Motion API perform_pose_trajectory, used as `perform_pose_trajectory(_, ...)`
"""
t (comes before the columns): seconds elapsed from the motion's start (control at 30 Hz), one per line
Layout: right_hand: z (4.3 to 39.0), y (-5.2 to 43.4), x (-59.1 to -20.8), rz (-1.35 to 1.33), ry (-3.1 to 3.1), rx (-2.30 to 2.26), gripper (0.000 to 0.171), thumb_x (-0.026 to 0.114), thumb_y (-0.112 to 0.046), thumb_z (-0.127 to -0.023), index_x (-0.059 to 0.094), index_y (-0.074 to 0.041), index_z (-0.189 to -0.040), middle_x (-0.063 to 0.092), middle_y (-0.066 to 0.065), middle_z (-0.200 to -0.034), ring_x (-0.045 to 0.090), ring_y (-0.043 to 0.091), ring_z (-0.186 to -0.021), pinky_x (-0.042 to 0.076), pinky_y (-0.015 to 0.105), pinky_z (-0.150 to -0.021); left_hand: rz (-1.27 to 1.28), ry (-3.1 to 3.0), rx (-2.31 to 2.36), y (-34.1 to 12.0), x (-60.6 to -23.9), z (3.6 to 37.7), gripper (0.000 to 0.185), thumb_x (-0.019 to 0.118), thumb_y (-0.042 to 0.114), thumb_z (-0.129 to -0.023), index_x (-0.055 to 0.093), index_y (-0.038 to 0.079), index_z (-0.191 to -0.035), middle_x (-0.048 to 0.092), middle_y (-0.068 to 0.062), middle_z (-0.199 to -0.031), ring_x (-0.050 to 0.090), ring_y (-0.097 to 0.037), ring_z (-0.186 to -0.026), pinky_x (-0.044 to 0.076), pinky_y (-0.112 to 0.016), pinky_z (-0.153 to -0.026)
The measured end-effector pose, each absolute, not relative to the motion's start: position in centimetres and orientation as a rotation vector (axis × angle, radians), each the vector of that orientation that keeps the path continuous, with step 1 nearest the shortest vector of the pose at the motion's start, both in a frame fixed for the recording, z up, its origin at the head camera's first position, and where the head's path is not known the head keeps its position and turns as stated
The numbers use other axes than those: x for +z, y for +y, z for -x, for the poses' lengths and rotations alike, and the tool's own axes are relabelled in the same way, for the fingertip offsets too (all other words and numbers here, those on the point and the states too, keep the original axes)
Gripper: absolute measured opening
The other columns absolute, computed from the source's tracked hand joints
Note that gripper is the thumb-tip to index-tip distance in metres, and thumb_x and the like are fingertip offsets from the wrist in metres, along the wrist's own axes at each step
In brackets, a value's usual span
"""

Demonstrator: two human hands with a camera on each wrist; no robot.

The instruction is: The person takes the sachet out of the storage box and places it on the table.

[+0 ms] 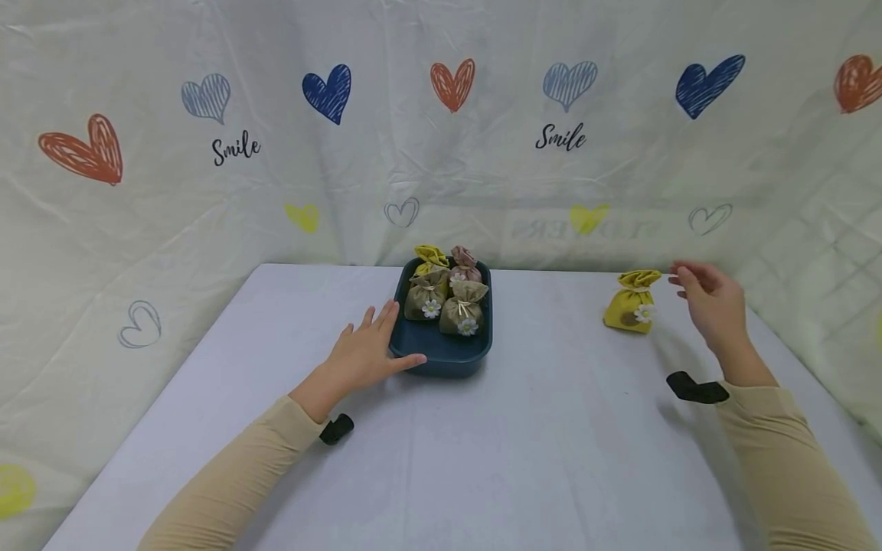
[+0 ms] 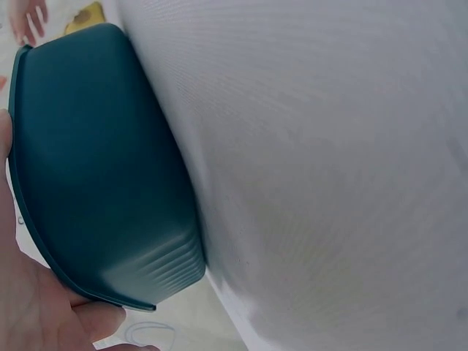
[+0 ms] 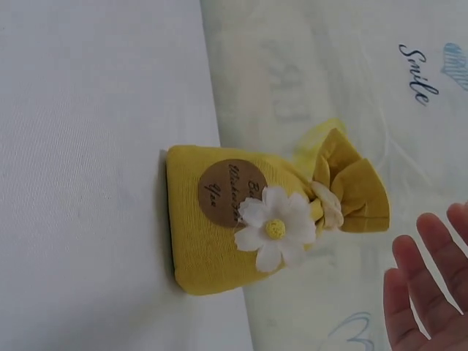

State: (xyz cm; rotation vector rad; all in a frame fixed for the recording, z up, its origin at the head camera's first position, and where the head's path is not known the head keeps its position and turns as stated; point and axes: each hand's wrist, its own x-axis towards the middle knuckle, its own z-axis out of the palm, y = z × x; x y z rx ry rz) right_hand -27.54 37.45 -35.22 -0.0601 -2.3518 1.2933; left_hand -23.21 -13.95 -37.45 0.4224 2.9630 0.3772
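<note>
The right grip [image 1: 713, 300] holds nothing, its fingers loosely extended just beside the gathered top of the yellow pouch [image 1: 625, 308]. Well right of the tray [image 1: 441, 348], that pouch stands with its long axis upright, tied end up. The left grip [image 1: 364, 353], fingers spread, touches the tray's left side. Four more pouches [image 1: 462, 314] sit inside the tray.
</note>
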Motion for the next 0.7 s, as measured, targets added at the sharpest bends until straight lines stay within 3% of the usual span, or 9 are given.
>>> perform_pose_trajectory(0.07,27.5,37.0,-35.1,0.023,-2.304,1.314,0.026,0.050,-0.030,-0.109,0.065,-0.017,-0.126,0.063,-0.021,-0.109,0.058,-0.007,-0.098,0.046,0.005,-0.080,-0.424,2.964,0.375,-13.9,-37.4,23.2,0.113,0.053,0.079,-0.090,0.007,0.010,-0.166,0.006,-0.007,-0.172,0.008,-0.037,-0.155,0.016,-0.066,-0.118)
perform_pose_trajectory(0.2,27.5,35.9,-34.9,-0.054,-2.247,1.306,0.022,0.053,-0.024,-0.109,0.067,-0.015,-0.123,0.063,-0.026,-0.104,0.061,-0.005,-0.097,0.047,0.006,-0.080,-0.426,2.966,0.374,-13.9,-37.4,23.1,0.113,0.054,0.079,-0.089,0.008,0.010,-0.166,0.006,-0.007,-0.172,0.008,-0.037,-0.156,0.016,-0.066,-0.118)
perform_pose_trajectory(0.43,27.7,33.9,-35.3,-0.155,-2.263,1.243,0.034,0.053,-0.018,-0.109,0.062,0.009,-0.129,0.062,-0.022,-0.106,0.061,-0.002,-0.098,0.047,0.007,-0.081,-0.425,2.971,0.379,-13.9,-37.5,23.2,0.113,0.054,0.079,-0.090,0.008,0.010,-0.166,0.007,-0.007,-0.172,0.008,-0.038,-0.155,0.016,-0.066,-0.118)
perform_pose_trajectory(0.7,27.5,31.6,-34.9,-0.286,-2.220,1.304,0.028,0.054,-0.013,-0.108,0.065,0.006,-0.126,0.067,-0.018,-0.106,0.064,-0.001,-0.096,0.048,0.009,-0.084,-0.419,2.966,0.376,-13.9,-37.6,23.2,0.113,0.053,0.079,-0.089,0.006,0.011,-0.166,0.005,-0.006,-0.172,0.008,-0.037,-0.155,0.016,-0.066,-0.118)
